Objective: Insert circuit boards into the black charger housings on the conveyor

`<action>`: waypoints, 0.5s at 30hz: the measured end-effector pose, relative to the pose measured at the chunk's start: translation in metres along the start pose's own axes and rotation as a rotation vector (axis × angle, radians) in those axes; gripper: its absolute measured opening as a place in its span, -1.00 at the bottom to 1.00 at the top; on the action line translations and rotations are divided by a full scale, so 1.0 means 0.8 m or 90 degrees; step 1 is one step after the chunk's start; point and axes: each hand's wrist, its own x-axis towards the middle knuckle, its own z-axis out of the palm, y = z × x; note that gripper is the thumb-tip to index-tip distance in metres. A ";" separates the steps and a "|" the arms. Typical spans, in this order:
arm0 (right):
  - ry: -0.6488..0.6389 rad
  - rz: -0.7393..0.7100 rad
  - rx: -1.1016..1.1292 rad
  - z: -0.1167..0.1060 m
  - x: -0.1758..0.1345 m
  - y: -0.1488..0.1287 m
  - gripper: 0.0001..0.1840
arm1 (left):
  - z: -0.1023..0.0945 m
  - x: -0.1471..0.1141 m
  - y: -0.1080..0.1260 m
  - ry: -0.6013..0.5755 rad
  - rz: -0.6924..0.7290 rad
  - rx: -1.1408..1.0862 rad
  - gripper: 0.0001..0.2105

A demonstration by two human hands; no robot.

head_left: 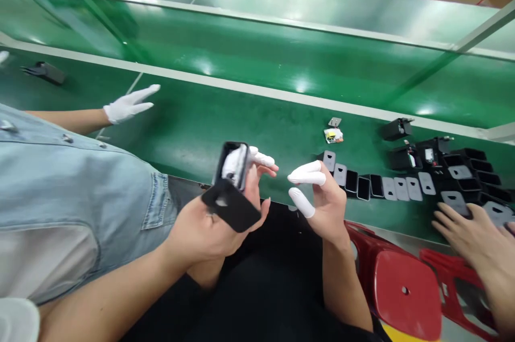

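Observation:
My left hand (pixel 205 232), with white covers on some fingertips, grips a small open black box (pixel 224 162). Something white and crumpled, with a dark spot, shows inside the box. Against its near end sits a black flat panel (pixel 231 206) with a pale cut-out or opening; whether it is joined to the box I cannot tell. My right hand (pixel 322 197) is raised to the right, white covers on its thumb and two fingers. Thumb and fingers are apart, with nothing visible between them. Closest to it on the bench is a row of small grey and black panels (pixel 363 188).
The green bench (pixel 277 127) runs across, with a raised pale rail behind. A small packet (pixel 333 135) and black boxes with plugs (pixel 396 128) lie right. A co-worker's gloved hand (pixel 129 106) reaches in left; another person's hand (pixel 475 229) touches panels right. Red stools (pixel 406 293) stand below.

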 end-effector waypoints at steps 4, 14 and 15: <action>0.011 0.018 -0.062 0.004 -0.013 0.033 -0.79 | 0.011 -0.004 0.054 0.381 0.194 0.412 -0.43; 0.117 -0.135 -0.340 -0.029 -0.039 0.064 -0.78 | -0.027 0.098 -0.051 0.257 0.418 0.792 -0.81; 0.131 -0.123 -0.379 -0.041 -0.027 0.059 -0.82 | -0.031 0.114 -0.087 0.227 0.399 0.814 -0.85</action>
